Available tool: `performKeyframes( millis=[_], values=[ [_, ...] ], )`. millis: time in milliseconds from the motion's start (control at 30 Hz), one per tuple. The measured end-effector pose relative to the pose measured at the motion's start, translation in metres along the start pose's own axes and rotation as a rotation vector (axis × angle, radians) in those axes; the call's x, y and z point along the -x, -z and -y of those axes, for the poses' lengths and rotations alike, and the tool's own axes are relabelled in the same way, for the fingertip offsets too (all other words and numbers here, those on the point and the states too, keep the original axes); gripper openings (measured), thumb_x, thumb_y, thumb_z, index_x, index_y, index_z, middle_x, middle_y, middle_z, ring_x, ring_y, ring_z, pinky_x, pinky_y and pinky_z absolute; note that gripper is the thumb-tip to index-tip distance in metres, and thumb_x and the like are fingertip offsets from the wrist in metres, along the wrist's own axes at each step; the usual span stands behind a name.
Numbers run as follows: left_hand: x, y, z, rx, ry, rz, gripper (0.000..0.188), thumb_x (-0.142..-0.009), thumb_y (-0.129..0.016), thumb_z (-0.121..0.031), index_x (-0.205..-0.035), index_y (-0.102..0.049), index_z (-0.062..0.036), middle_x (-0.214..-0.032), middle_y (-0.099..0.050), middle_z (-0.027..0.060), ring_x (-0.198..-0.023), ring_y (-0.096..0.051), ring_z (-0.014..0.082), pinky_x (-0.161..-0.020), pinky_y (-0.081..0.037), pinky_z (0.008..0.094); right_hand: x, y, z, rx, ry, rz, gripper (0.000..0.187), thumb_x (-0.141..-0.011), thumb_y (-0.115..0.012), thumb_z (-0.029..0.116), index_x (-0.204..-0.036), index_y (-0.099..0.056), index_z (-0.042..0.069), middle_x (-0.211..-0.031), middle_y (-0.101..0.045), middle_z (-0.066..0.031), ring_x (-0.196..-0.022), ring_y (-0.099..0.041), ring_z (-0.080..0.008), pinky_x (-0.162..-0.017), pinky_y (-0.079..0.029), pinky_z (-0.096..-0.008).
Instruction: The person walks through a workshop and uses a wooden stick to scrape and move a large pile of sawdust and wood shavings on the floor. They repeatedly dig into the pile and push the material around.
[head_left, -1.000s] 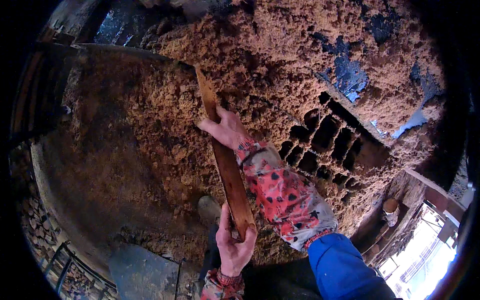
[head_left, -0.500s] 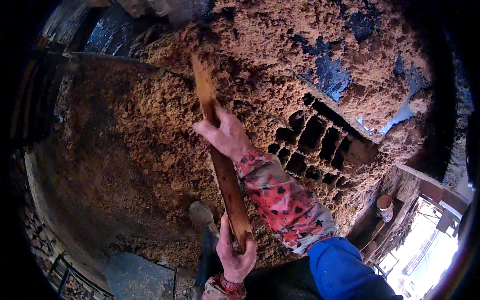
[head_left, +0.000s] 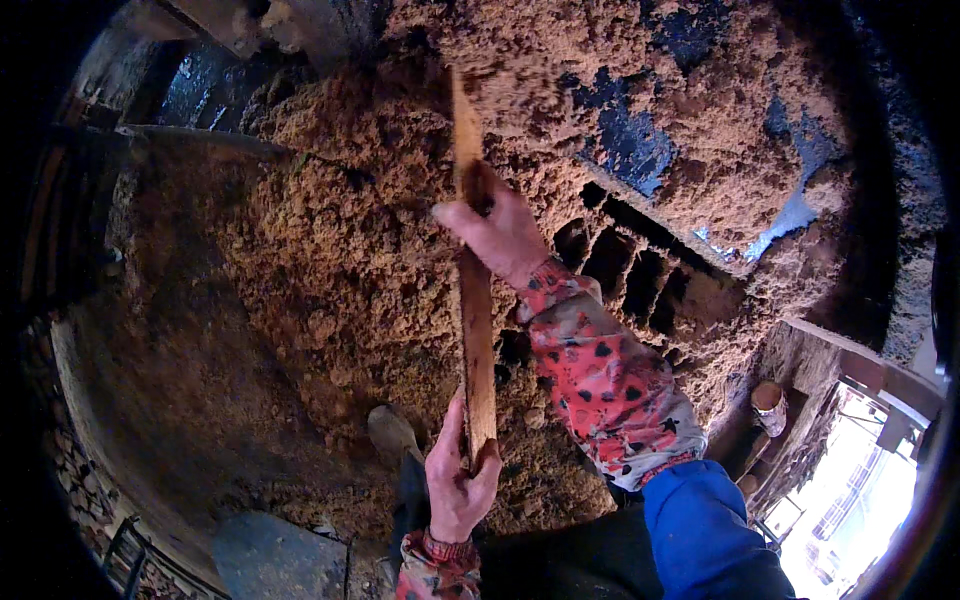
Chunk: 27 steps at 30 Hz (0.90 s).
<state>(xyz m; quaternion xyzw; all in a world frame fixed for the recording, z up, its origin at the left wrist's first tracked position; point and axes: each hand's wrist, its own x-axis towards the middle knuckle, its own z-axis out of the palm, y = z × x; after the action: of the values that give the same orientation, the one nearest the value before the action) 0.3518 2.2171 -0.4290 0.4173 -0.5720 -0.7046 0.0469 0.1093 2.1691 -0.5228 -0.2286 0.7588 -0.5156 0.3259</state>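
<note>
A long, narrow wooden board (head_left: 478,335) runs almost straight away from me over a bed of loose, crumbly brown material (head_left: 320,240). My left hand (head_left: 460,485) is closed on its near end, with the thumb on one side and the fingers on the other. Farther up, my right hand (head_left: 502,235) grips the board around its middle. The board's far end reaches into the heaped crumbs, which hide its tip. To the right of the board, a row of dark slots (head_left: 640,270) opens in the crumb-covered surface, partly hidden by my right sleeve.
Dark blue metal (head_left: 640,145) shows through crumbs at the upper right. A short log (head_left: 768,397) stands by a bright opening at the right. A shoe (head_left: 392,430) rests near my left hand, and a grey flat sheet (head_left: 275,558) lies at the lower left.
The board has swung to the right and now points more straight ahead. Both hands have moved farther away with it, the right hand also shifting right. Crumbs blur by the board's far end.
</note>
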Motion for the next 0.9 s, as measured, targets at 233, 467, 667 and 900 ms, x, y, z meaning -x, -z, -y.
performKeyframes(
  millis=[233, 467, 667, 900],
  values=[
    [-0.004, 0.004, 0.016, -0.207, -0.214, 0.242, 0.058, -0.075, -0.053, 0.006, -0.132, -0.039, 0.0042, -0.122, -0.055, 0.0167, -0.110, -0.054, 0.0202, -0.089, -0.042, 0.0278, 0.070, 0.067, -0.053, -0.339, -0.133, -0.267, 0.070, -0.083, -0.065, 0.025, -0.138, -0.031, -0.001, -0.098, -0.061, -0.0050, -0.084, -0.057, -0.0104, -0.075, -0.048, -0.0254],
    [0.017, 0.003, 0.026, -0.167, -0.015, 0.498, 0.059, -0.074, -0.056, 0.003, -0.131, -0.039, 0.0033, -0.125, -0.049, 0.0244, -0.117, -0.048, 0.0370, -0.097, -0.040, 0.0358, 0.159, 0.075, -0.091, 0.107, -0.515, -0.463, 0.066, -0.081, -0.065, 0.037, -0.128, -0.044, -0.003, -0.098, -0.060, -0.0067, -0.089, -0.054, -0.0163, -0.081, -0.044, -0.0298],
    [0.031, -0.004, 0.025, -0.223, -0.156, 0.284, 0.059, -0.077, -0.052, 0.005, -0.134, -0.034, 0.0028, -0.120, -0.053, 0.0186, -0.107, -0.056, 0.0274, -0.091, -0.042, 0.0325, 0.112, 0.054, -0.036, -0.309, -0.317, -0.293, 0.051, -0.079, -0.070, 0.021, -0.120, -0.048, 0.002, -0.089, -0.060, -0.0060, -0.082, -0.058, -0.0098, -0.066, -0.048, -0.0234],
    [0.029, -0.035, 0.022, -0.161, 0.032, 0.118, 0.056, -0.086, -0.052, -0.014, -0.135, -0.033, 0.0057, -0.120, -0.053, 0.0180, -0.093, -0.056, 0.0228, -0.081, -0.046, 0.0327, 0.075, 0.038, -0.068, -0.124, -0.176, -0.146, 0.073, -0.078, -0.067, 0.033, -0.132, -0.036, -0.005, -0.118, -0.055, -0.0188, -0.110, -0.053, -0.0256, -0.093, -0.041, -0.0345]
  ],
)
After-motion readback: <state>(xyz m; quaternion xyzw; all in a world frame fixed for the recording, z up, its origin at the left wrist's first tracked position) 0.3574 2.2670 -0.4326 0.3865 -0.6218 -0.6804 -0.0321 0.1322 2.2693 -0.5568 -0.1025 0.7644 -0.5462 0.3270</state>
